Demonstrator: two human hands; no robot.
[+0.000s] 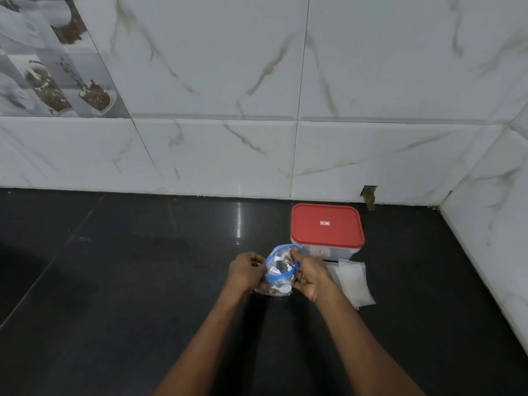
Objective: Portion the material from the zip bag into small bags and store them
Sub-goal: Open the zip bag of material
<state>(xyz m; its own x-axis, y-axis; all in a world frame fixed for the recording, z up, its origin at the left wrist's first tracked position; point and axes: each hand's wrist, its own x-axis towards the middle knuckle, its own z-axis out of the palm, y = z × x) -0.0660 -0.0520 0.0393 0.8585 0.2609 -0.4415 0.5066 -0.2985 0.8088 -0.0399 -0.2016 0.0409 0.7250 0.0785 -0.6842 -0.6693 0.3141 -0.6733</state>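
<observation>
Your left hand [248, 272] and right hand [310, 277] each pinch the zip bag's [278, 277] blue rim, its mouth spread open, beside the red-lidded box [327, 228].

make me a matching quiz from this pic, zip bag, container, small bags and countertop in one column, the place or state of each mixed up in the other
Column one
1. zip bag
2. container
3. small bags
4. countertop

Column two
A. lying flat just in front of the container
B. mouth held open between the left hand and the right hand
C. black and glossy
D. closed, red on top, standing behind the zip bag

Pairs: 1-B, 2-D, 3-A, 4-C
</observation>
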